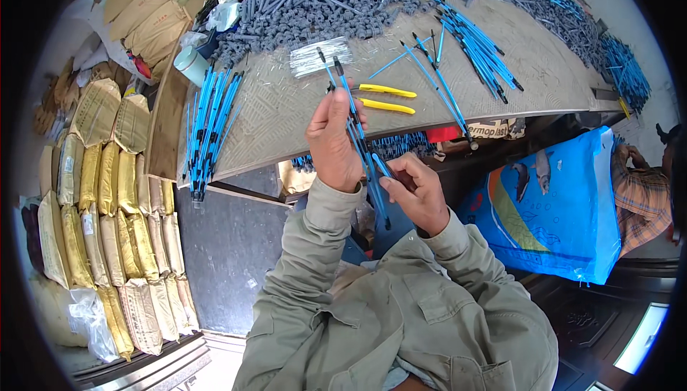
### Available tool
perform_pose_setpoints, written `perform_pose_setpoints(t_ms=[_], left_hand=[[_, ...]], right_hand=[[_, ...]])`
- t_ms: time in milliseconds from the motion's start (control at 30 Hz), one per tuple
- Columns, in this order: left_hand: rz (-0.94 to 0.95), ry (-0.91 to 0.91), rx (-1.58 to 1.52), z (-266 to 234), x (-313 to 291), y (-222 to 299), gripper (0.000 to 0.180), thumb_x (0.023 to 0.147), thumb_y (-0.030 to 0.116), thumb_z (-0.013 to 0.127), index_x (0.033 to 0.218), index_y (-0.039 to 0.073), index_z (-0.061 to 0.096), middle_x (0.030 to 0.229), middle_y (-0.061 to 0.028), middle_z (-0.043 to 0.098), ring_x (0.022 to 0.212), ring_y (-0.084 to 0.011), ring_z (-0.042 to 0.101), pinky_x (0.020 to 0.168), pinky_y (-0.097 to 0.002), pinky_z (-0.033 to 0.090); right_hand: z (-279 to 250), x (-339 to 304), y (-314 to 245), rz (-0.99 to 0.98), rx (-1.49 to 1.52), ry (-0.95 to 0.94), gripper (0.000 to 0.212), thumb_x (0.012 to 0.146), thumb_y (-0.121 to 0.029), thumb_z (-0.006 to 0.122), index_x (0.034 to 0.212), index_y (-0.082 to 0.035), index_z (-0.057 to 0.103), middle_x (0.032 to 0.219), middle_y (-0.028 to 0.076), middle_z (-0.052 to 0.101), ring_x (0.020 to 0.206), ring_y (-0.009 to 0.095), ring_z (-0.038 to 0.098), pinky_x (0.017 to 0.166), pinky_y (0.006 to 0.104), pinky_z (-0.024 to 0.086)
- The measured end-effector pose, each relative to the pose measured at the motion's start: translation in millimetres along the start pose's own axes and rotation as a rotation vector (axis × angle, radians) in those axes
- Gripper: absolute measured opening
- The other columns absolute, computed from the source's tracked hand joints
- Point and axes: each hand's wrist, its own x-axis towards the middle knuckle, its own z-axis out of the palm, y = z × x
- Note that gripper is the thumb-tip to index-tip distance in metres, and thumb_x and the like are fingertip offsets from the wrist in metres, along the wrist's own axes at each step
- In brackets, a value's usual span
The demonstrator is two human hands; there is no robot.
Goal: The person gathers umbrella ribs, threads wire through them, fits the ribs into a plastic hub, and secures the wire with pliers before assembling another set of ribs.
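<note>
Two blue rods (356, 128) stand gripped in the closed left hand (333, 142) while the right hand (417, 192), at four o'clock, pinches their lower ends, seemingly mid-assembly, needing careful alignment.

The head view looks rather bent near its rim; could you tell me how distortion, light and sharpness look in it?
Head view: fisheye curves the table edge and leaves black corners; daylight is even and soft, no harsh glare; the left hand, right hand and blue rods are sharp; stacked sacks at the rim look squeezed.
</note>
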Motion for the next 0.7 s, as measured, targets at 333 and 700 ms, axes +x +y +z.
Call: perform_pose_setpoints(t_ms=[333,700], left_hand=[[0.137,-0.031,0.359,-21,4,2,0.015,0.085,0.018,0.062,0.084,0.004,0.06,0.068,0.0014,0.055,0.057,-0.005,0.047,0.05,-0.0193,0.037],[-0.067,0.077,0.069,-47,-16,29,0.012,0.086,0.019,0.06,0.081,0.013,0.051,0.057,0.0043,0.042,0.046,-0.005,0.037,0.041,-0.0196,0.03]], right_hand=[[-14,-3,-4,0.046,0.122,-0.036,0.008,0.086,-0.003,0.054,0.092,0.003,0.056,0.079,0.003,0.051,0.063,0.007,0.052,0.054,0.0196,0.041],[-104,110,14,-0.095,-0.926,0.086,0.027,0.081,-0.032,0.057,0.077,-0.007,0.064,0.078,0.015,0.064,0.069,0.033,0.061,0.058,0.0397,0.047]])
